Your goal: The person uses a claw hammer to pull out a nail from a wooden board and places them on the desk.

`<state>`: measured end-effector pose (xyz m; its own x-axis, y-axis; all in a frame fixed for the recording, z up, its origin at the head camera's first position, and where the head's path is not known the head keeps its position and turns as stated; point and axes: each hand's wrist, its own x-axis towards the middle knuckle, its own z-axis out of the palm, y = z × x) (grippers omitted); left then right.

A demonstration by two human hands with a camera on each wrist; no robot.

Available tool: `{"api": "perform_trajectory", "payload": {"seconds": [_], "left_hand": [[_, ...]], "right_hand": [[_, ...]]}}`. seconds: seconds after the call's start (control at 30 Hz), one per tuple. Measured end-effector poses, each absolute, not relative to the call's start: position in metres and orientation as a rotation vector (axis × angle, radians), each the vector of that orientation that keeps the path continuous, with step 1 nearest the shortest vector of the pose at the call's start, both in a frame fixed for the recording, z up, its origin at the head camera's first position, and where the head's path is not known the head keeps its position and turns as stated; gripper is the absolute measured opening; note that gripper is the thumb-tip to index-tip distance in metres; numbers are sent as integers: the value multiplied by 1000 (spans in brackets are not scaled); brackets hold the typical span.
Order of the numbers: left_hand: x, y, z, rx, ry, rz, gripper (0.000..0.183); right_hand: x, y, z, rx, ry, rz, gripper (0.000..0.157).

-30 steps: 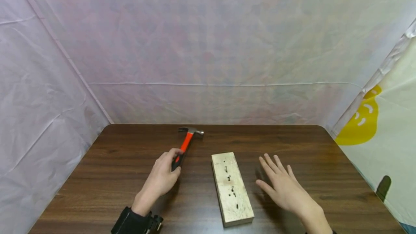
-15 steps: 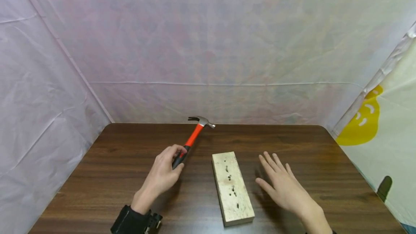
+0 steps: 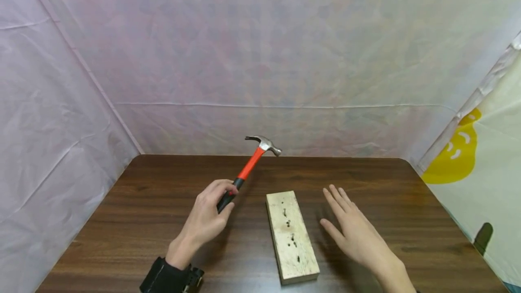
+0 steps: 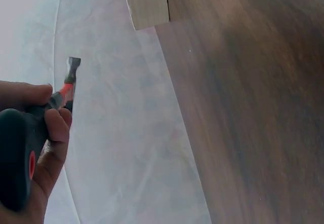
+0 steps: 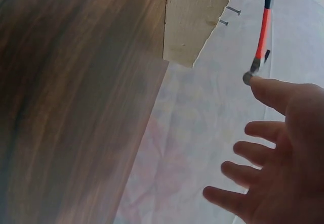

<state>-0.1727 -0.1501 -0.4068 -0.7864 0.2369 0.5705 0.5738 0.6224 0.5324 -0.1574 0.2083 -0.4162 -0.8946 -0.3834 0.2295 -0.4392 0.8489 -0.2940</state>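
Observation:
My left hand grips the black lower handle of a claw hammer, left of a pale wooden block. The hammer's steel head points up and away, raised at the far table edge in the head view. In the left wrist view, fingers and thumb curl round the dark handle. Several nails stick out of the block's top face, seen side-on in the right wrist view. To the right of the block, my right hand is held over the table with fingers straight and thumb spread, holding nothing.
A brown wood-grain table lies under the block. White cloth walls stand behind it and on the left. At the right hangs a cloth with a yellow print.
The hammer has risen off the table in my left hand, its head swinging up and to the right. The right hand's fingers have drawn a little closer together; the block stays put.

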Motion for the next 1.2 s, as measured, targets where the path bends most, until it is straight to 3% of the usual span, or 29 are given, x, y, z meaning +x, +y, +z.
{"api": "perform_trajectory", "payload": {"seconds": [0.47, 0.67, 1.2], "left_hand": [[-171, -151, -400, -900, -2318, -907, 38], [-164, -149, -386, -1012, -2322, -907, 37], [-150, -139, -366, -1151, -2296, -1061, 38]], "right_hand": [[-160, 194, -406, 773, -2547, 526, 72], [-164, 188, -402, 843, -2361, 588, 57], [-180, 176, -387, 946, -2055, 609, 46]]}}
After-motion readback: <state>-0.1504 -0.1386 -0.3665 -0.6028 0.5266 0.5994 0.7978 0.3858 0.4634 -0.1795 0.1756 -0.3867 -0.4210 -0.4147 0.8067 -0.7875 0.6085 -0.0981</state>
